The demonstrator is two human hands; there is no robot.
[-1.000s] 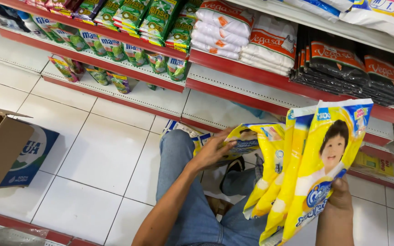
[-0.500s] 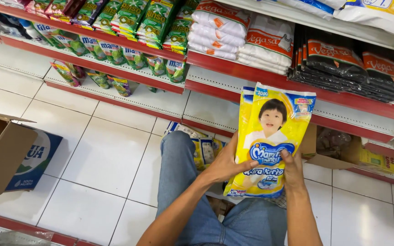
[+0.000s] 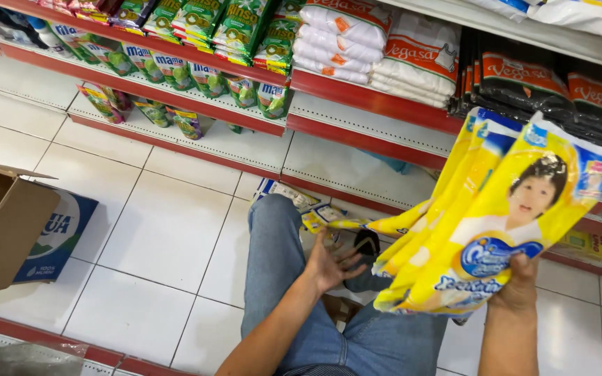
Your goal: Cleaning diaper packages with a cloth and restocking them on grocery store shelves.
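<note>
The person sat on a white tiled floor [image 3: 141, 230] in a shop aisle, one leg in blue jeans [image 3: 276, 264] stretched toward the shelving.

Right hand: the right hand [image 3: 517, 289] was clamped on the lower edge of a fanned bundle of yellow diaper packs [image 3: 496, 216], fingers wrapped over the bottom corner. The packs stood raised and tilted in front of the lower shelf, at the right of the view, each overlapping the next. The front pack bore a picture of a child and a blue emblem.

Left hand: the left hand [image 3: 329, 261] hung open above the knee, fingers spread and apart, holding nothing. It lay just beside the lower left tip of the bundle; whether it touched the packs could not be told.

Surroundings: further yellow packs [image 3: 318, 216] lay on the floor beyond the knee, against the base of the shelving. An open cardboard box [image 3: 5, 223] stood at the left, well apart from both hands, with a blue-and-white carton [image 3: 60, 233] just beside it. The red-edged shelf [image 3: 175, 94] carried green pouches [image 3: 207, 76] in a row. Higher up were white bagged goods [image 3: 384, 49] and, to their right, dark bagged goods [image 3: 524, 83]. The shelf level directly behind the raised bundle showed bare white perforated board [image 3: 364, 125].
</note>
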